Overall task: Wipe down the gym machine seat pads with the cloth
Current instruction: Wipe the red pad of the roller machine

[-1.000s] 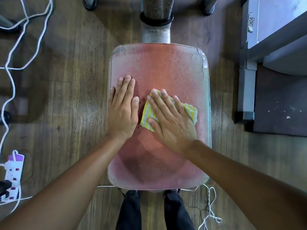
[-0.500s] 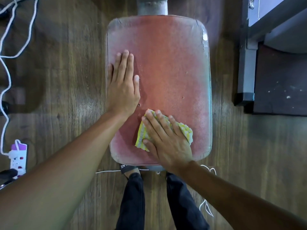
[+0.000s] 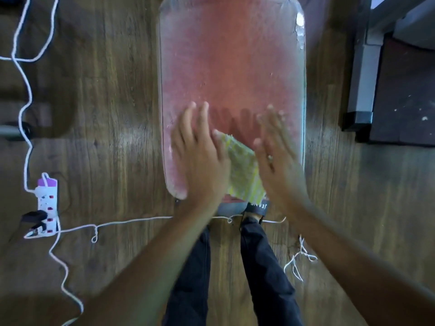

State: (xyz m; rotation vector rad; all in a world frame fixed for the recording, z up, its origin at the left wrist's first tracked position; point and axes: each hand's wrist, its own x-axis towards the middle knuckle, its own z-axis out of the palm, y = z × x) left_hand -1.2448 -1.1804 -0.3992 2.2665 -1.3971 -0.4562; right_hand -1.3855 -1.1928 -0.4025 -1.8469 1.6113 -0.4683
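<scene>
**A:** Where is the cloth [image 3: 242,170] right now?

**B:** In the head view it sits lower centre, on the near end of the pad [image 3: 230,67]. It lies between the two hands and reaches almost to the pad's near rim.

**A:** How should the wipe go from here?

**B:** I'd put one flat palm squarely on the cloth and make long, overlapping strokes toward the top of the frame. The pad's pale edges look like they need it. Go gently at the worn patch [image 3: 299,22], upper right, which may snag.

**A:** And the hands?

**B:** Both are blurred.
- **Left hand** [image 3: 200,158]: it is palm down, with the fingers [image 3: 203,121] straight and close together and the thumb at the cloth's upper corner.
- **Right hand** [image 3: 277,158]: its fingers are also straight and nearly together, and its inner edge is against the cloth.

Neither hand plainly curls round the cloth. I cannot tell whether they press on it.
</scene>
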